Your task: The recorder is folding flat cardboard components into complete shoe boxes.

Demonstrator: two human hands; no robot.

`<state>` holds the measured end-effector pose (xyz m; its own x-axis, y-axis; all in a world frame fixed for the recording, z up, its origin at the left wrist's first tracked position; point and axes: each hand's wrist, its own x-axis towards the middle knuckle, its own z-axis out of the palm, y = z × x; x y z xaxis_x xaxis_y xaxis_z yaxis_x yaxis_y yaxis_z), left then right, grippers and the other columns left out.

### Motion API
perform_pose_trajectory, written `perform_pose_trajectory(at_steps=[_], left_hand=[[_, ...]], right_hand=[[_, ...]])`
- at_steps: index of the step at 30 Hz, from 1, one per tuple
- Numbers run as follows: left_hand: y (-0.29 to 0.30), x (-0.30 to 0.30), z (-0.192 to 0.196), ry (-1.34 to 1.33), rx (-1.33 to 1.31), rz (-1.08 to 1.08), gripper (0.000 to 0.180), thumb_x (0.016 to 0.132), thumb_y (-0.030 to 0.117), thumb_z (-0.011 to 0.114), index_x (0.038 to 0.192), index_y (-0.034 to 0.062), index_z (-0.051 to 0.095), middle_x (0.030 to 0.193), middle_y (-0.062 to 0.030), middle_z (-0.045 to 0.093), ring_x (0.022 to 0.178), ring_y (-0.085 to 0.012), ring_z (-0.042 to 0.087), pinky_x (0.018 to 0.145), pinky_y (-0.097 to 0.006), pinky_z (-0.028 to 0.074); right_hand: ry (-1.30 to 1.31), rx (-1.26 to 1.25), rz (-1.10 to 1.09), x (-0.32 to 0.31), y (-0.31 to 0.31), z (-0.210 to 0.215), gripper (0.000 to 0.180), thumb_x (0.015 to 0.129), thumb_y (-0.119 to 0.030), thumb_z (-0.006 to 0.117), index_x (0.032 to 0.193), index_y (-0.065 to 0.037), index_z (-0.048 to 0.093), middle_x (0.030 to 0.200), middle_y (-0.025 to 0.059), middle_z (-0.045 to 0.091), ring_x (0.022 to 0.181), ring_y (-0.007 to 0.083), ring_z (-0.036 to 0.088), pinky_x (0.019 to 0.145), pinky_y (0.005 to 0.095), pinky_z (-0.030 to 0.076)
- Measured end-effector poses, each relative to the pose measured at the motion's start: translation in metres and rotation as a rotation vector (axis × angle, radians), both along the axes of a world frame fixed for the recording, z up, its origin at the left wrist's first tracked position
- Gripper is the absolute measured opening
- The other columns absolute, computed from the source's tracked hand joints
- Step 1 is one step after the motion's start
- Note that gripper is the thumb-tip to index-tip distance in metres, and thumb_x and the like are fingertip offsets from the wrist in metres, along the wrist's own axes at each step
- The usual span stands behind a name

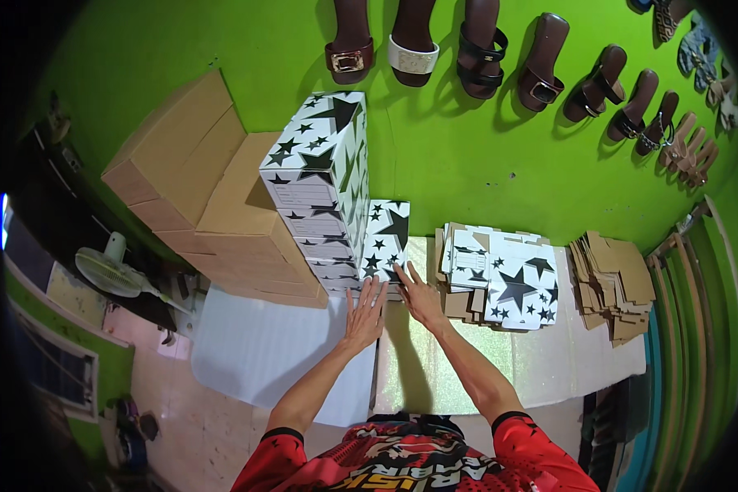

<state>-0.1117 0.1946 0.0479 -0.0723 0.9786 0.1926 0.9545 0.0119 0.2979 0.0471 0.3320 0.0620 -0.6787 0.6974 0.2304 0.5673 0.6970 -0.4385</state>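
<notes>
A white shoe box with black stars (387, 234) stands against the tall stack of matching boxes (316, 156). My left hand (364, 316) reaches to its near edge, fingers stretched out and slightly spread, the fingertips at the cardboard. Over the box's near right corner, my right hand (421, 298) rests with its fingers extended and touching the lid. Neither hand wraps around anything. The base of the low box is partly hidden behind my hands.
Plain brown boxes (246, 238) are stacked to the left. Flattened star-printed cardboard (517, 279) and flattened brown cardboard (611, 283) lie on the table (500, 369) at right. Sandals (484, 49) hang on the green wall. A fan (111, 266) stands far left.
</notes>
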Motion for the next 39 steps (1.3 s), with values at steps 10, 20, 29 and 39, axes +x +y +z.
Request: perform_pose_trajectory(at_steps=[10, 20, 29, 39], left_hand=[[0.000, 0.008, 0.002, -0.024, 0.025, 0.006, 0.096, 0.088, 0.019, 0.072, 0.169, 0.0100, 0.021, 0.177, -0.0194, 0.010, 0.163, -0.0391, 0.009, 0.125, -0.072, 0.003], [0.016, 0.087, -0.002, -0.169, -0.013, -0.289, 0.095, 0.091, 0.019, 0.073, 0.169, 0.0102, 0.020, 0.176, -0.0199, 0.012, 0.163, -0.0381, 0.012, 0.128, -0.065, 0.006], [0.053, 0.165, -0.011, -0.133, -0.044, -0.304, 0.097, 0.089, 0.019, 0.072, 0.169, 0.0110, 0.020, 0.176, -0.0185, 0.013, 0.163, -0.0373, 0.011, 0.127, -0.069, 0.002], [0.080, 0.264, -0.025, -0.111, -0.096, -0.221, 0.097, 0.088, 0.023, 0.071, 0.169, 0.0083, 0.021, 0.174, -0.0251, 0.014, 0.163, -0.0417, 0.010, 0.125, -0.070, -0.004]], right_hand=[[-0.021, -0.050, -0.061, 0.006, -0.012, 0.002, 0.072, 0.105, -0.048, 0.054, 0.168, -0.028, 0.026, 0.169, 0.0213, 0.033, 0.144, 0.0466, 0.047, 0.120, 0.0649, 0.033], [-0.084, 0.155, -0.308, 0.156, -0.008, -0.035, 0.075, 0.100, -0.059, 0.060, 0.163, -0.022, 0.041, 0.169, 0.0174, 0.034, 0.155, 0.0453, 0.032, 0.125, 0.0641, 0.023], [-0.235, 0.153, -0.375, 0.298, 0.023, -0.044, 0.087, 0.089, -0.070, 0.066, 0.159, -0.023, 0.047, 0.169, 0.0181, 0.034, 0.155, 0.0459, 0.030, 0.124, 0.0712, 0.016], [-0.437, 0.012, -0.174, 0.323, 0.090, -0.007, 0.092, 0.086, -0.076, 0.064, 0.161, -0.026, 0.045, 0.175, 0.0139, 0.021, 0.157, 0.0478, 0.024, 0.117, 0.0774, 0.026]])
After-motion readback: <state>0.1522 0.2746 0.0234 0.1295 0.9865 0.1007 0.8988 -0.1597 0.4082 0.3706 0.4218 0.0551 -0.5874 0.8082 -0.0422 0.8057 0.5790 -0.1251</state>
